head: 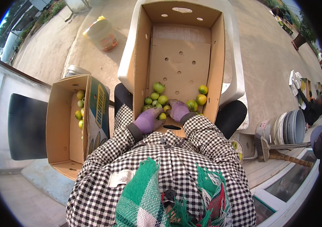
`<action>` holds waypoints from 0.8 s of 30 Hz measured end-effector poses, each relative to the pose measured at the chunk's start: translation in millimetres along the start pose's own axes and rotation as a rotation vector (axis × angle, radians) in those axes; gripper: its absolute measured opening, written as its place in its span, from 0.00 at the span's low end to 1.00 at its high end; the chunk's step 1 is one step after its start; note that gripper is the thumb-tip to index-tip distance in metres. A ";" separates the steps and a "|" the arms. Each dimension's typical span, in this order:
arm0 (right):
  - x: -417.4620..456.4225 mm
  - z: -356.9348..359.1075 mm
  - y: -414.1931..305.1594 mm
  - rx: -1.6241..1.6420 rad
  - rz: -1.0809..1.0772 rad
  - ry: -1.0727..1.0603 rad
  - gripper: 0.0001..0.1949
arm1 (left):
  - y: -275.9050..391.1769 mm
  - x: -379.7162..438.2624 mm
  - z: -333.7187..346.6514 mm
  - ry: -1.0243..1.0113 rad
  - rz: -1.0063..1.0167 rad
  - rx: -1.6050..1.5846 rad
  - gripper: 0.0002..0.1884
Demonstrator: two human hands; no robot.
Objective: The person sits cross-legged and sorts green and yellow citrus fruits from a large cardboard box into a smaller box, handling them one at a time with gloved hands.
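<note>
Before me an open cardboard box [179,46] has several green and yellowing tomatoes [163,100] at its near end. My left hand [146,121], in a purple glove, has its fingers and thumb around a small yellow-green tomato [162,116] near the left corner. My right hand [179,110], gloved alike, reaches down into the box beside a yellowish tomato [167,108]; its fingertips are partly hidden. To its right lie a green tomato [192,105] and an orange-yellow tomato [201,99] by the side wall.
The box rests on a white plastic chair [236,56]. At left stands another cardboard box [58,124] with tomatoes inside. A plastic bucket [102,35] is on the concrete ahead. Stacked buckets [281,127] and a brush [263,147] are at right, near another person's cap [317,142].
</note>
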State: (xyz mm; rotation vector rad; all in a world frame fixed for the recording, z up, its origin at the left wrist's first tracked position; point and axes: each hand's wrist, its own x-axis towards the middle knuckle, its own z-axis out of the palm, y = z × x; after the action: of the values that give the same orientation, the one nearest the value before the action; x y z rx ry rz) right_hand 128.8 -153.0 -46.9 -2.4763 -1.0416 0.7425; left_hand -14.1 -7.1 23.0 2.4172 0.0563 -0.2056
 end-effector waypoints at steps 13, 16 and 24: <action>8.2 3.9 0.3 -0.135 0.035 -0.130 0.26 | 1.6 0.4 -2.4 -0.054 -0.029 0.026 0.24; 5.1 2.1 -0.7 -0.097 0.037 -0.118 0.26 | -1.1 0.6 -0.3 -0.046 -0.026 0.024 0.24; -3.2 -6.4 -9.1 -0.111 -0.040 -0.218 0.21 | -2.9 0.8 0.1 -0.051 -0.014 0.019 0.25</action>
State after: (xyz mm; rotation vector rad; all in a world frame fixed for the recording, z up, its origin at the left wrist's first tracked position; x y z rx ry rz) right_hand 125.7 -150.0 -36.1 -2.5003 -1.2355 0.9843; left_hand -13.6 -5.1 21.0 2.4299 0.0486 -0.2749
